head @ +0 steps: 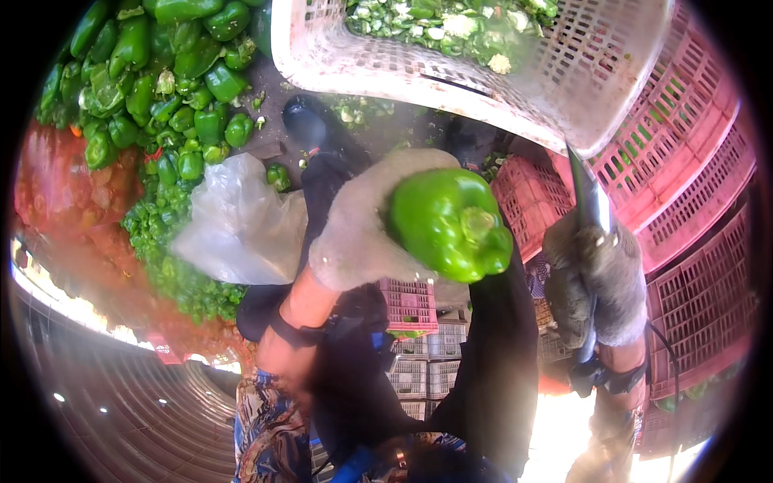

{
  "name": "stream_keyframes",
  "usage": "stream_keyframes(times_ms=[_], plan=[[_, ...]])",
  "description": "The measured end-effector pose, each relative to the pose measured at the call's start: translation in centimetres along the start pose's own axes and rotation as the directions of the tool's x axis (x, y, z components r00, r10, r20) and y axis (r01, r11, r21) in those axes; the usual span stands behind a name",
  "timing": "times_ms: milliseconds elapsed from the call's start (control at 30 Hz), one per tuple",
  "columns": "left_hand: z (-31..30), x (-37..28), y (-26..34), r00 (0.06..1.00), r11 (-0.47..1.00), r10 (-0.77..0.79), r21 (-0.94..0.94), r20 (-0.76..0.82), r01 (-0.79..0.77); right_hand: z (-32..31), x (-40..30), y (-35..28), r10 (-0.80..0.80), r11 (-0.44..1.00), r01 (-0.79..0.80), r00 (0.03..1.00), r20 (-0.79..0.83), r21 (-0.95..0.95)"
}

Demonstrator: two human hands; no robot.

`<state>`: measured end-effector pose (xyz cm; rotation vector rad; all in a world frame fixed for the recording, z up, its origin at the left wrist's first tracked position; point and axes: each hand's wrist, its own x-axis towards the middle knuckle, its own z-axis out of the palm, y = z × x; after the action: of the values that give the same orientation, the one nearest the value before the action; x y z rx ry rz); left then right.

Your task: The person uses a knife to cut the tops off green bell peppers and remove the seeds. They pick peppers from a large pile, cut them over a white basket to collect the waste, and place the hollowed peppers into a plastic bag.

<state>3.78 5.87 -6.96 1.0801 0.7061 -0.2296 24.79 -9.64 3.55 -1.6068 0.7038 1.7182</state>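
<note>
A whole green bell pepper (447,220) rests in my left hand (374,220), which wears a pale knit glove; its stem end faces right and towards me. At the right, my gloved right hand (595,278) is closed round a knife (589,193), its blade pointing up towards the near corner of a white plastic crate (386,87). The blade and the pepper are apart. Inside the crate lie green pepper scraps (447,30) with whitish seed cores.
A large heap of green peppers (139,72) lies at the upper left, beside red mesh sacks (78,181). A clear plastic bag (241,223) lies left of my legs. Pink crates (670,133) stand stacked at the right. Pepper bits litter the floor near my shoe (305,124).
</note>
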Motion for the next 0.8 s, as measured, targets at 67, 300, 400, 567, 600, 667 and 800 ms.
stream_keyframes(times_ms=[67, 300, 400, 567, 600, 667, 800], plan=[[-0.5, 0.7, -0.6, 0.998, 0.998, 0.047, 0.051, -0.041, -0.045, 0.5, -0.7, -1.9, 0.068, 0.976, -0.078, 0.996, -0.054, -0.203], [-0.2, 0.8, -0.6, 0.986, 0.968, 0.127, 0.231, -0.110, -0.099, 0.3, 0.0, -5.3, 0.128, 0.487, 0.127, 0.968, 0.214, -0.864], [0.2, 0.8, -1.0, 0.976, 0.959, 0.182, 0.240, -0.118, -0.150, 2.5, 0.5, -6.7, 0.314, 0.522, -0.141, 0.949, 0.036, -0.841], [0.1, 0.9, -0.9, 0.946, 0.910, 0.270, 0.369, -0.178, -0.190, 4.1, 1.7, -5.2, 0.367, 0.612, -0.256, 0.930, -0.019, -0.748], [0.1, 0.9, -0.9, 0.937, 0.890, 0.294, 0.411, -0.190, -0.196, 4.0, 1.8, -4.5, 0.357, 0.686, -0.256, 0.934, 0.009, -0.681], [0.2, 0.7, -1.1, 0.926, 0.883, 0.302, 0.434, -0.228, -0.182, 3.7, 2.2, -3.4, 0.334, 0.832, -0.252, 0.939, 0.085, -0.494], [-0.1, 0.8, -0.9, 0.914, 0.909, 0.228, 0.411, -0.337, -0.075, 3.4, 3.7, -1.5, 0.279, 0.932, -0.222, 0.944, 0.176, -0.285]])
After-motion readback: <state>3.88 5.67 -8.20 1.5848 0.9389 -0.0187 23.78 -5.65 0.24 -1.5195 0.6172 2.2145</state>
